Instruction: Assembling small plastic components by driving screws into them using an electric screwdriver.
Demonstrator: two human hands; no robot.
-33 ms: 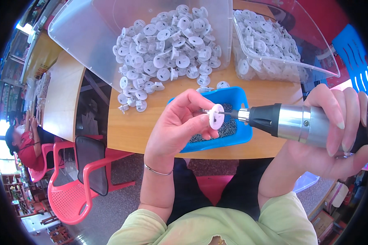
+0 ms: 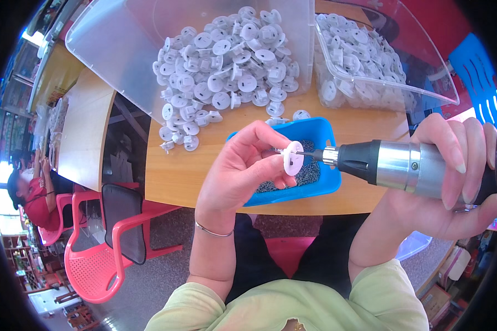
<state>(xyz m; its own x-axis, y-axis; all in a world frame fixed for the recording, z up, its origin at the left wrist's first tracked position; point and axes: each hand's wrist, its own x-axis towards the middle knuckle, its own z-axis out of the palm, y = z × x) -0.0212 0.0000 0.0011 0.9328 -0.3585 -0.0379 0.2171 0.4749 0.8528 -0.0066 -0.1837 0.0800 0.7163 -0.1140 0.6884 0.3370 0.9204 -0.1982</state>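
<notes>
My left hand [image 2: 243, 165] pinches a white round plastic piece [image 2: 294, 159] between thumb and fingers, its flat slotted face turned to the right. Wrapped in my right hand [image 2: 458, 165] is an electric screwdriver [image 2: 403, 165] with a silver and black body, held level and pointing left. Its thin bit meets the face of the piece; whether a screw sits at the tip is too small to tell. Below the piece stands a blue plastic bin [image 2: 327, 185] holding many small dark metal screws [image 2: 308, 174], partly covered by my left hand.
A large heap of similar white pieces [image 2: 221, 71] spills from a clear tub [image 2: 116, 49] onto the wooden table [image 2: 176, 176]. Another clear tub [image 2: 431, 94] at the back right holds more. Red chairs [image 2: 94, 270] and a seated person [image 2: 38, 193] are at the left.
The electric screwdriver has shifted very slightly to the right. Both hands keep their hold.
</notes>
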